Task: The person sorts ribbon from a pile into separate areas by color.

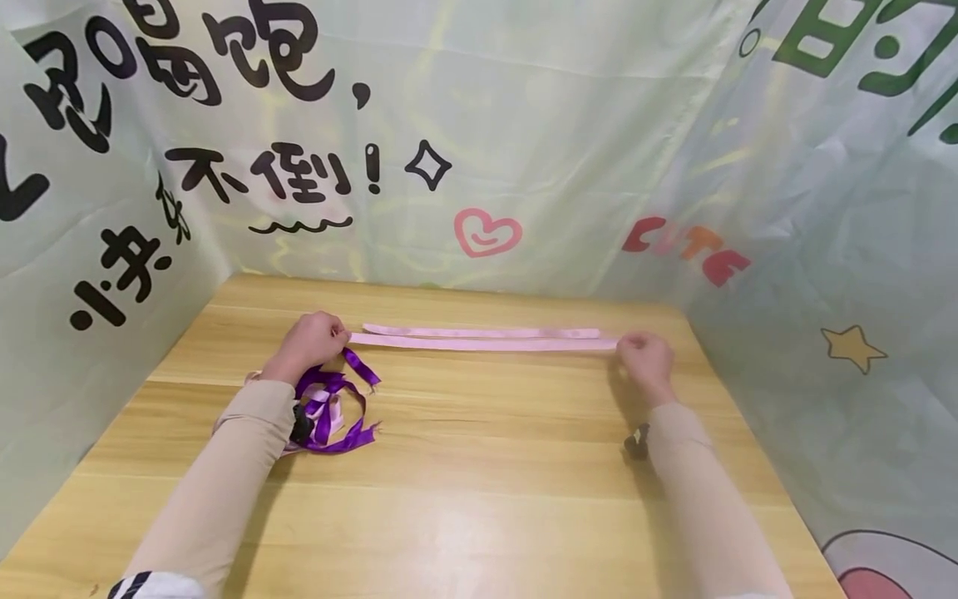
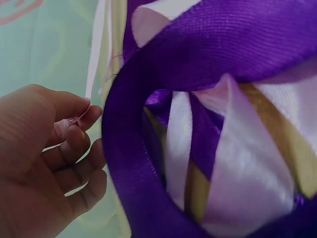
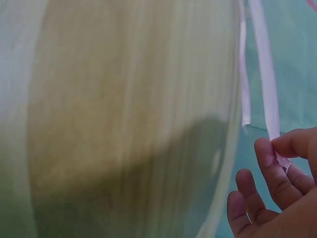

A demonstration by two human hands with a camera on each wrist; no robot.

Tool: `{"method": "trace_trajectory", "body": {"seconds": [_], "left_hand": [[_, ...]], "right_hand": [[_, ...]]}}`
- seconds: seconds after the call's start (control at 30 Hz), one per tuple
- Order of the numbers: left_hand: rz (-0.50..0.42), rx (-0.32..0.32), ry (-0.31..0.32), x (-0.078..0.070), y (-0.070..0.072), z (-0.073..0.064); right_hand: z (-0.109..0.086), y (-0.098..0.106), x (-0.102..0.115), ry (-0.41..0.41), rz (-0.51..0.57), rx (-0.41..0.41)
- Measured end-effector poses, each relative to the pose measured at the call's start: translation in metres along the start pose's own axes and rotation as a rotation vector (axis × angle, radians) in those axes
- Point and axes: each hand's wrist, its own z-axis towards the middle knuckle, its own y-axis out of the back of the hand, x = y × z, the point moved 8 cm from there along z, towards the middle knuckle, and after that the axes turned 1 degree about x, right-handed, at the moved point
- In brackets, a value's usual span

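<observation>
A pale pink ribbon (image 1: 479, 344) is stretched straight from side to side between my two hands. My left hand (image 1: 310, 343) pinches its left end between thumb and fingers, as the left wrist view also shows. At the other end my right hand (image 1: 647, 363) pinches the ribbon, a short tip sticking out past the fingers in the right wrist view. Just behind it, a second pink ribbon (image 1: 479, 332) lies flat and roughly parallel, a little shorter. Beside my left wrist is a tangled heap of purple ribbon (image 1: 348, 443) mixed with pink ribbon (image 2: 247, 183), partly hidden by the sleeve.
The wooden table (image 1: 464, 482) runs back to a pale green printed cloth (image 1: 569, 150), which stands as a wall behind and on both sides. Purple ribbon ends spread rightward from the heap, close in front of the stretched ribbon.
</observation>
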Motion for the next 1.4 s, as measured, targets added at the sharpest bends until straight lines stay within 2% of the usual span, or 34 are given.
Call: {"method": "trace_trajectory", "body": {"seconds": [0.37,0.57,0.77,1.03,1.4], "left_hand": [[0.038,0.018,0.088,0.012,-0.009,0.008],[0.057,-0.003,0.151,0.021,-0.015,0.01],[0.069,-0.028,0.202,0.024,-0.014,0.012],[0.078,-0.045,0.235,0.026,-0.014,0.015],[0.068,-0.068,0.261,0.032,-0.013,0.019]], "right_hand": [[0.014,-0.013,-0.004,0.036,-0.109,0.047],[0.017,-0.021,-0.005,0.017,-0.116,0.071],[0.019,-0.025,-0.007,0.016,-0.118,0.068],[0.026,-0.028,-0.006,0.016,-0.197,0.079],[0.031,-0.029,-0.007,0.026,-0.222,0.07]]}}
